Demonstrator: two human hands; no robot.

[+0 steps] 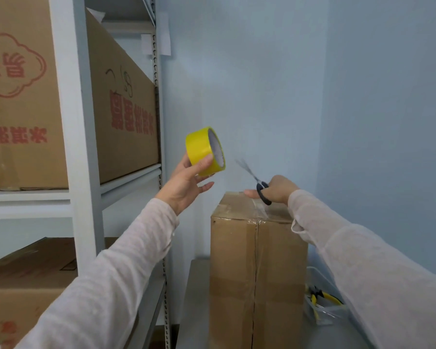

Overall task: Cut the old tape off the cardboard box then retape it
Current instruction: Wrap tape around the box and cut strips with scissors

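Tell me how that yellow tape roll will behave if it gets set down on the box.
The yellow tape roll is round, so on its edge it would probably roll; flat on its side it should stay. It looks light: the left hand holds it with fingertips alone. Glossy, perhaps slippery.

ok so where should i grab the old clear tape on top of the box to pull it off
Probably pinch the crinkled bit of old tape by the near top edge of the cardboard box, coming from above on the near side: it looks lifted there, flat elsewhere.
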